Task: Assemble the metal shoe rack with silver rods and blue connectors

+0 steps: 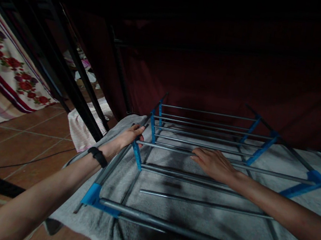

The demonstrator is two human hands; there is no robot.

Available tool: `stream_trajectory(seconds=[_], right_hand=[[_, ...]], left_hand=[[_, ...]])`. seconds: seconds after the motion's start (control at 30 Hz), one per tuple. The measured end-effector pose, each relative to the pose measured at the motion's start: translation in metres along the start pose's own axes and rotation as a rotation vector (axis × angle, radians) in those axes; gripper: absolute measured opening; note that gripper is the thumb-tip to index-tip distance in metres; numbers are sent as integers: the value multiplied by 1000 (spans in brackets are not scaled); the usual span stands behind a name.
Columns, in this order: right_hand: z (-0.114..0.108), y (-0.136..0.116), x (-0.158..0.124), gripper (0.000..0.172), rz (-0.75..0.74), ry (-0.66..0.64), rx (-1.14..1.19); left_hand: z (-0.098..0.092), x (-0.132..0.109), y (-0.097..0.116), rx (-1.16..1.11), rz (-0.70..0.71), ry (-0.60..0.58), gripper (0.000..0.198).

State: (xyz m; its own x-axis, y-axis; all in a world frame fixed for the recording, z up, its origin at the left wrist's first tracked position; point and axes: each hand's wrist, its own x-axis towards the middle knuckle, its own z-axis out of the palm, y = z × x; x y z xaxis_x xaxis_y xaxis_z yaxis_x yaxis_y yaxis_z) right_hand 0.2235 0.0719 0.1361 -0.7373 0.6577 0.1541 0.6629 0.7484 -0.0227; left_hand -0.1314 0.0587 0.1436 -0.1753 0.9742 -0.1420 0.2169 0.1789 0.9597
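A shoe rack [180, 222] of grey metal tubes and blue plastic connectors lies across a grey blanket. My left hand [132, 136], with a black band on its wrist, is closed at the rack's left side, where a side tube meets a blue connector [137, 156]. Its thumb and fingers partly hide that joint. My right hand [214, 164] has its fingers curled over a crosswise tube [270, 172] near the middle of the rack. One thinner loose-looking rod [202, 203] lies between the near tubes; its right end passes behind my right forearm.
The grey blanket [85, 226] covers a low surface under the rack. Dark metal posts [72, 81] stand at the left, and a dark red curtain [215, 80] hangs behind. Beyond the posts are brown floor tiles [39, 133], a black cable [35, 159] and a flowered cloth [11, 64].
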Motion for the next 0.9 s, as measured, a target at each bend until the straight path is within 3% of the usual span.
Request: stream_trajectory(seconds=[0.47, 0.63, 0.8, 0.9], right_hand=[[0, -1, 0, 38, 17, -34, 31], [3, 1, -2, 42, -77, 49, 31], [-6, 3, -17, 43, -227, 169, -2], [-21, -5, -37, 43, -195, 139, 40]], left_hand=[[2, -3, 1, -16, 25, -4, 60], [1, 3, 0, -12, 2, 3, 60], [0, 5, -5, -45, 19, -20, 53], [0, 5, -6, -49, 29, -22, 55]])
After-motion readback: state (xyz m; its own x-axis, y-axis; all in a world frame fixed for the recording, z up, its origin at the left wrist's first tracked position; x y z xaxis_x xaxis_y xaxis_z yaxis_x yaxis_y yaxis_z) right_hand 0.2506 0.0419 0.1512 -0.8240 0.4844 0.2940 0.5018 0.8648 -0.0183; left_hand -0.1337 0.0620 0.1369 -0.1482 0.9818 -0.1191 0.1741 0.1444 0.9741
